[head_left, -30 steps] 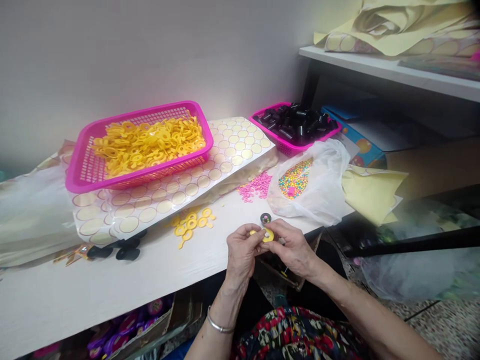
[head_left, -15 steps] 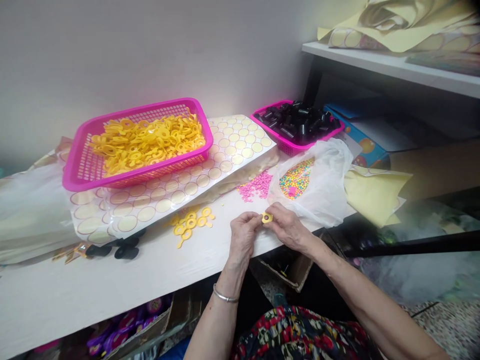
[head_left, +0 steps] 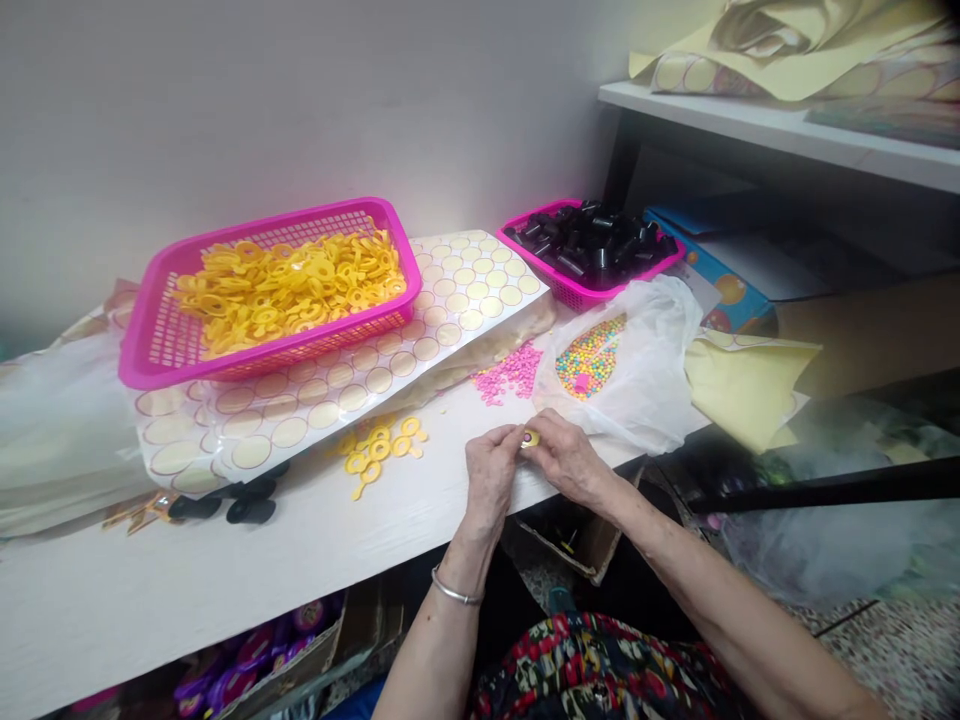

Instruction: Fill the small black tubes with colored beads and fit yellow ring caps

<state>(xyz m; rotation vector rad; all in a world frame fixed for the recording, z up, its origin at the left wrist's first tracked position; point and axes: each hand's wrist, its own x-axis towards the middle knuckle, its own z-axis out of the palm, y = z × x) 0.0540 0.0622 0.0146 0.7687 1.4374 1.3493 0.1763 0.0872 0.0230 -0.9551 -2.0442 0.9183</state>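
- At the left, the large pink plastic mesh basket (head_left: 142, 320), filled with yellow ring-shaped pieces, rests on the white sheets printed with circles (head_left: 480, 262), perhaps to save table space.
- Below it, several black plastic pieces (head_left: 251, 509) lie beside the sheets' near edge.
- Next, the loose yellow plastic rings with tabs (head_left: 373, 456) lie flat, probably spread so you can pick them singly.
- Your left hand (head_left: 491, 468) is nearly closed, its fingertips pinched at the left edge of the small yellow plastic piece with dark centre (head_left: 530, 438).
- This piece is between your two hands, above the table's near edge, likely held there for a good view.
- Your right hand (head_left: 564, 460) is also curled, with fingers gripping the piece from the right.
- Farther, the small pink bits (head_left: 508, 376) and the translucent white plastic bag of coloured beads (head_left: 649, 350) seem kept within your reach.
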